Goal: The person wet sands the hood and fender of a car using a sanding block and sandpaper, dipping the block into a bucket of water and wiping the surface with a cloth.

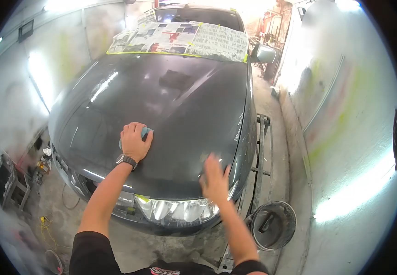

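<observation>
A dark grey car hood point(161, 101) spreads out in front of me, its surface dull with a few shiny streaks. My left hand point(135, 140) presses down near the hood's middle front, fingers curled over a light blue cloth point(147, 132); only its edges show, so it could be a soft pad. Near the front corner on the right, my right hand point(215, 180) lies low over the hood, smeared by motion. Something dark shows at its left edge, but I cannot make out what it is. Just below sits the headlight point(180, 211), with yellow-green tape at one end.
Taped newspaper point(180, 40) covers the windshield's lower part. A bucket point(274, 225) with a dark object inside stands on the floor at right, beside a metal frame point(259, 156). Paint-marked walls flank the car. A yellow cord point(44, 224) lies at lower left.
</observation>
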Tool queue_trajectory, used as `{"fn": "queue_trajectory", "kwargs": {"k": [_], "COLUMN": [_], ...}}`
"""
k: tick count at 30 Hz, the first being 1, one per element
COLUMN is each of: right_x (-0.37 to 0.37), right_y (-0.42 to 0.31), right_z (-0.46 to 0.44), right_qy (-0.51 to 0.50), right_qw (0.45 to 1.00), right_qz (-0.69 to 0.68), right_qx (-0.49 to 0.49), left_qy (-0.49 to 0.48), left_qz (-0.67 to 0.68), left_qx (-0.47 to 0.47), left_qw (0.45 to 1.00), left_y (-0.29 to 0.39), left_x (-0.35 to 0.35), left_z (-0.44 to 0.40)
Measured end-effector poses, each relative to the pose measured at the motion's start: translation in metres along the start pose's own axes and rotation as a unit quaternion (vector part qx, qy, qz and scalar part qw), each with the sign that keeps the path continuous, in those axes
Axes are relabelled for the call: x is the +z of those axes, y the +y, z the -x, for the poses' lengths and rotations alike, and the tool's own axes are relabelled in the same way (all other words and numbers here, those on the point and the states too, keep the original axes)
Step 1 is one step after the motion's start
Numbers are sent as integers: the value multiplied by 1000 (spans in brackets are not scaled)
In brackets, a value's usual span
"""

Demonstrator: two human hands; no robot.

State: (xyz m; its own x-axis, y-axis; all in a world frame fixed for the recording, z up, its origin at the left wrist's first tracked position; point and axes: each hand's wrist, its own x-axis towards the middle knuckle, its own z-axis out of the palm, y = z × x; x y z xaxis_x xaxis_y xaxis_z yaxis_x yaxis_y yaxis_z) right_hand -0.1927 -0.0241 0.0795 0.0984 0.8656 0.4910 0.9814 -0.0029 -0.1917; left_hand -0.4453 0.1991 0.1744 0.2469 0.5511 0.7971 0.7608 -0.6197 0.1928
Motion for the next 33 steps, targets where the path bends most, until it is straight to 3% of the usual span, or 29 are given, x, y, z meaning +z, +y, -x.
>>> {"fn": "queue_trajectory", "kwargs": {"k": [1,4,5,6,9,12,14,16,19,22,23,25,29,30,32,33], "right_x": [17,-6,-16,-15,-25,7,17,2,-20,-18,-22,-16,10,1,-11,-19], "right_y": [-17,6,24,52,104,53,0,-45,-2,89,104,90,-12,-37,-25,-11], "right_z": [38,6,-29,-70,-174,-150,-86,-20,-56,-163,-189,-205,-88,-54,-40,-54], "right_qy": [3,-33,27,61,19,98,78,2,-39,-18,-14,-9,24,-19,-91,-72], "right_qw": [998,999,999,998,990,988,993,999,997,995,985,977,998,999,992,995], "right_qz": [-60,-14,-4,-17,3,26,82,-46,25,21,1,5,55,-17,-14,-1], "right_qx": [-11,-23,-16,2,136,116,17,-27,-56,100,171,211,-14,-44,-91,-74], "left_qy": [0,-8,-14,-13,-7,1,2,3,-7,-13,-12,-7,-8,-12,-27,-32], "left_qz": [3,14,17,18,23,24,25,27,29,23,19,9,-4,-7,-12,-15], "left_qx": [0,-12,-13,-11,-12,-4,1,2,-7,-6,-3,4,11,11,11,8], "left_qw": [1000,1000,1000,1000,1000,1000,1000,1000,1000,1000,1000,1000,1000,1000,1000,999], "left_y": [-1,-1,-2,-3,-2,-6,-5,-4,-7,-8,-9,-9,-11,-12,-13,-13], "left_x": [-1,-2,-3,-2,-1,-2,-3,-3,0,2,3,4,8,9,9,10], "left_z": [1,3,2,-1,3,4,3,2,1,1,2,0,1,-1,2,2]}}
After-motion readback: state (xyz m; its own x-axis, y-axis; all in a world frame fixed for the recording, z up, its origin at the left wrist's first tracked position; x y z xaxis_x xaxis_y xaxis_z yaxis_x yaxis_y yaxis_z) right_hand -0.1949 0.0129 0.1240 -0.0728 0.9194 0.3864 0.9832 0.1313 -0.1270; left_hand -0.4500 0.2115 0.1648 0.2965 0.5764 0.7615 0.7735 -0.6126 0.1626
